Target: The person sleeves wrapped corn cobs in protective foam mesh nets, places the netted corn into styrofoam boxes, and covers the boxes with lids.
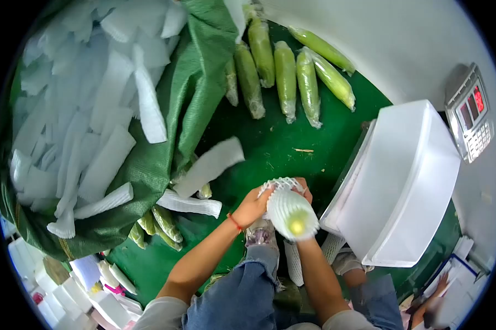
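Observation:
A white foam net sleeve (283,206) is around a pale green, long vegetable (297,223), which looks like an ear of corn in its husk; its rounded yellowish end shows at the sleeve's near opening. My left hand (252,207), with a red string at the wrist, is closed on the sleeve's left side at the far end. My right hand (304,191) grips the same sleeve from the right, its fingers partly hidden behind it. Between my hands the mesh is stretched and bunched.
A large green sack (195,71) full of foam sleeves (105,99) stands left. Several film-wrapped green ears (285,77) lie on the green floor (270,148), more beside the sack. A white foam box (407,181) and a digital scale (470,113) are right. Another person's arm (429,300) shows lower right.

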### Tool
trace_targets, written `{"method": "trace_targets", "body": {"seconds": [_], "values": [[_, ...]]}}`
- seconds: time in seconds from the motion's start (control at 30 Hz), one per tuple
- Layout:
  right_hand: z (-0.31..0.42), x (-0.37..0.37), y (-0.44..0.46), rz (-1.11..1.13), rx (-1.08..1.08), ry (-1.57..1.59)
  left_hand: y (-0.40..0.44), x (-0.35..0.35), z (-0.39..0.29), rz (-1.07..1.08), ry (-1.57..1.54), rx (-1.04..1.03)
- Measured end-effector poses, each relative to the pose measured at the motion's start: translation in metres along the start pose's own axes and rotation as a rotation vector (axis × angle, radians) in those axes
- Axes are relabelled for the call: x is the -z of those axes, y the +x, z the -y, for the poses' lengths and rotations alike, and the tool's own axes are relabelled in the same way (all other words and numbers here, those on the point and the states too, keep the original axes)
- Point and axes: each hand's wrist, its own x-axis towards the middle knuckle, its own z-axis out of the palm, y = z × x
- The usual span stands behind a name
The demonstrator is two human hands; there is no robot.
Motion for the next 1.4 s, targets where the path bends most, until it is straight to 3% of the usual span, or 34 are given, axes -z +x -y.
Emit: {"method": "trace_targets", "body": {"seconds": [0.03,0.1,0.13,0.17,0.2,0.23,0.3,0.37,0.4,0.43,0.47,0.5,0.57,0.6,0.63,0.7,0.73,0.8,0.83,0.9,1.0,1.03,1.07,1.1,1.17,1.2,1.23,1.3,1.37,1.4], "values": [[0.040,-0.033,-0.016,-0.057,-0.073,-0.038,-0.011,-0.001,-0.027,-0.002,0.176,-0.219],[0.075,-0.028,-0.054,-0.015,-0.526,0.460,-0.020,0.010,-0.067,0.097,0.471,-0.667],[0.092,-0.026,-0.072,-0.071,-0.758,0.672,-0.017,0.017,-0.091,0.055,0.822,-0.748],[0.106,0.004,-0.087,0.448,-0.773,0.798,-0.004,0.024,-0.110,0.014,1.160,-0.827],[0.123,0.018,-0.107,0.510,-0.689,0.708,0.017,0.032,-0.118,-0.150,1.395,-0.744],[0.151,0.031,-0.119,0.404,-0.500,0.438,0.039,0.051,-0.098,-0.323,1.635,-0.654],[0.243,0.046,-0.133,0.121,0.007,-0.055,0.073,0.092,-0.062,-0.319,1.654,-0.256],[0.319,0.045,-0.121,-0.101,0.275,-0.328,0.088,0.111,-0.051,-0.228,1.428,-0.204],[0.341,0.053,-0.101,-0.176,0.285,-0.482,0.092,0.119,-0.049,-0.209,1.314,-0.171],[0.346,0.069,-0.073,-0.206,0.226,-0.669,0.096,0.121,-0.037,-0.238,1.239,-0.414],[0.352,0.085,-0.045,-0.227,0.163,-0.856,0.099,0.112,-0.042,-0.221,1.053,-0.523],[0.338,0.101,-0.022,-0.239,0.108,-1.006,0.087,0.089,-0.064,-0.166,0.787,-0.342],[0.305,0.140,0.014,-0.254,0.005,-1.283,0.066,0.050,-0.097,-0.181,0.752,-0.287],[0.289,0.168,0.023,-0.207,0.081,-1.569,0.061,0.040,-0.093,-0.185,0.764,-0.420],[0.287,0.157,0.025,-0.114,0.315,-1.829,0.054,0.031,-0.093,-0.160,0.781,-0.457],[0.305,0.100,0.005,-0.219,0.692,-1.889,0.033,0.017,-0.102,-0.063,0.683,-0.432],[0.301,0.078,-0.010,-0.266,0.688,-1.491,0.020,0.006,-0.115,-0.012,0.618,-0.300],[0.274,0.026,-0.049,-0.073,0.475,-0.851,0.005,-0.021,-0.127,0.106,0.394,-0.230],[0.254,-0.008,-0.061,0.167,0.308,-0.599,0.002,-0.039,-0.128,0.186,0.127,-0.275],[0.213,-0.042,-0.058,0.184,-0.108,-0.695,0.003,-0.069,-0.137,0.293,-0.064,-0.526],[0.157,-0.043,-0.048,0.103,-0.345,-0.117,0.015,-0.053,-0.139,-0.045,0.288,-0.934],[0.147,-0.041,-0.045,0.114,-0.429,-0.006,0.019,-0.039,-0.127,0.029,0.131,-0.908],[0.126,-0.042,-0.038,-0.001,-0.260,0.055,0.016,-0.027,-0.108,0.048,-0.027,-0.685],[0.107,-0.038,-0.026,-0.012,-0.073,-0.133,0.011,-0.016,-0.095,0.066,-0.181,-0.469],[0.087,-0.045,-0.006,-0.035,0.342,-0.505,0.008,-0.002,-0.094,0.290,-0.206,-0.141],[0.077,-0.045,-0.002,-0.016,0.189,-0.247,0.008,0.006,-0.094,0.398,-0.215,0.028],[0.070,-0.045,0.004,0.004,0.033,0.010,0.008,0.014,-0.096,0.568,-0.152,0.008],[0.056,-0.038,0.011,0.088,-0.152,0.217,0.014,0.031,-0.109,0.654,-0.075,0.152],[0.044,-0.046,0.032,-0.009,-0.407,0.343,0.047,0.055,-0.105,0.318,0.315,-0.253],[0.045,-0.057,0.047,-0.061,-0.480,0.161,0.067,0.062,-0.114,-0.030,0.638,-0.423]]}}
